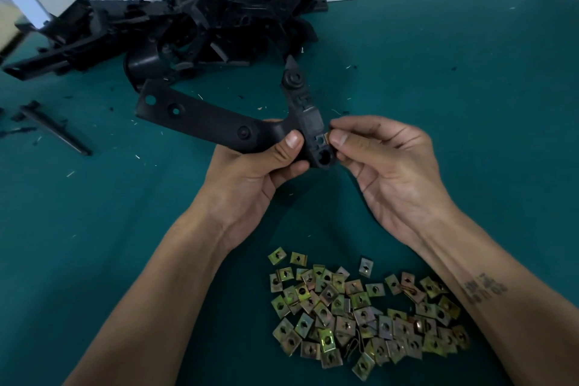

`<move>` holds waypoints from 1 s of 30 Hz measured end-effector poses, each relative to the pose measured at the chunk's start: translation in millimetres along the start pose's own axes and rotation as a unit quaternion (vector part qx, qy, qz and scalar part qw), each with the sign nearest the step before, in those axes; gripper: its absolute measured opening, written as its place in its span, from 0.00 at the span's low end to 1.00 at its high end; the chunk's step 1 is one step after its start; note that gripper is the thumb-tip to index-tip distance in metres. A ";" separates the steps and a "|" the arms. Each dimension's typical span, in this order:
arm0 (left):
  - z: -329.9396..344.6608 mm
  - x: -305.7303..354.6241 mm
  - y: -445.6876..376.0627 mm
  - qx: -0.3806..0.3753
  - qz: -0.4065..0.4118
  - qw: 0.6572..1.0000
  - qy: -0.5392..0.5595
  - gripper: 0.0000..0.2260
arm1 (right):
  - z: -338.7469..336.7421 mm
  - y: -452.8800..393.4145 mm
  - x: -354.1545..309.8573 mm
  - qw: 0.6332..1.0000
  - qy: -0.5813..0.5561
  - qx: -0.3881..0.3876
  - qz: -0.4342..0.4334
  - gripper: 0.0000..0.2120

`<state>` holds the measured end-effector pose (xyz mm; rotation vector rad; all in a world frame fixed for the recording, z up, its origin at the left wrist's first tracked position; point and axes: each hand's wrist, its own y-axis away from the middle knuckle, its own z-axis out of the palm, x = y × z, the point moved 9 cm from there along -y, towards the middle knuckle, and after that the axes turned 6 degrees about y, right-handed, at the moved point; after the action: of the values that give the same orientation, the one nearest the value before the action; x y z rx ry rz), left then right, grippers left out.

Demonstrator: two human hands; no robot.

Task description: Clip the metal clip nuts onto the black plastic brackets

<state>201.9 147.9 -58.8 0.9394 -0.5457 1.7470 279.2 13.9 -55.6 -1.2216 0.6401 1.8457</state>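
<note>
Loose clip nuts (363,310) nearest; left hand (250,172) gripping bracket (219,122), long arm up-left; right hand (385,163) pinching nut (326,137).

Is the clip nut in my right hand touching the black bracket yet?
Touching. The head view shows the right hand pinching the clip nut against the edge of the black bracket held by the left hand, with no gap visible.

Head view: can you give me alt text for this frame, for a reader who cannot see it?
Over a green table, the left hand grips a black plastic bracket while the right hand pinches a metal clip nut against its edge. Loose clip nuts lie near the wrists, and more brackets are heaped behind.
</note>
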 end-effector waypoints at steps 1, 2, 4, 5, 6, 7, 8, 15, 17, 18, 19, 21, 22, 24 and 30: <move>-0.3 -0.1 -0.1 0.002 0.001 1.000 0.001 0.14 | 0.4 0.4 0.8 1.000 0.002 0.002 0.002 0.08; -0.7 -0.2 -0.2 0.004 0.002 1.000 0.002 0.14 | 0.2 0.6 1.5 1.000 0.005 0.005 0.004 0.08; -2.2 -0.7 -0.4 0.010 0.002 1.000 0.008 0.15 | 0.1 1.6 2.3 1.000 0.008 0.016 0.007 0.10; -2.8 -1.1 -0.5 0.010 0.003 1.000 0.010 0.15 | 0.0 2.1 2.8 1.000 0.006 0.021 0.009 0.11; -2.7 -1.2 -0.6 0.008 0.004 1.000 0.011 0.13 | -0.2 2.7 3.3 1.000 0.001 0.026 0.011 0.12; -2.4 -1.0 -0.6 0.006 0.006 1.000 0.008 0.12 | 0.0 3.6 4.1 0.999 -0.003 0.031 0.012 0.11; -2.3 -1.1 -0.7 0.006 0.010 1.000 0.005 0.11 | 0.3 4.7 4.9 0.999 -0.006 0.037 0.014 0.10; -6.7 -0.8 -0.5 0.043 0.038 0.998 -0.005 0.11 | 4.9 8.1 8.0 0.999 -0.007 0.007 0.052 0.04; -7.5 -0.3 -0.5 0.045 0.041 0.998 -0.005 0.11 | 4.9 8.2 9.5 0.998 -0.008 -0.004 0.067 0.06; -7.5 0.0 -0.6 0.044 0.043 0.998 -0.004 0.10 | 5.6 8.3 10.1 0.997 -0.008 -0.010 0.072 0.08; -7.3 0.5 -0.7 0.042 0.045 0.998 -0.005 0.10 | 6.1 8.7 10.6 0.997 -0.007 -0.017 0.075 0.11; -7.0 0.9 -0.9 0.037 0.048 0.998 -0.010 0.10 | 8.1 9.0 10.9 0.996 -0.004 -0.035 0.079 0.13; -7.3 1.0 -1.0 0.036 0.048 0.998 -0.012 0.10 | 10.3 9.3 9.6 0.996 0.002 -0.048 0.075 0.13; -8.2 1.5 -0.8 0.036 0.050 0.998 -0.021 0.11 | 15.3 10.9 6.8 0.995 0.014 -0.074 0.065 0.12; -7.1 3.0 -0.5 0.030 0.052 0.998 -0.024 0.12 | 21.4 14.8 2.1 0.983 0.018 -0.165 0.075 0.13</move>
<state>199.5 155.1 -60.7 1.0132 -0.5839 1.8459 255.6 23.0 -49.3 -1.4559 0.4665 2.1222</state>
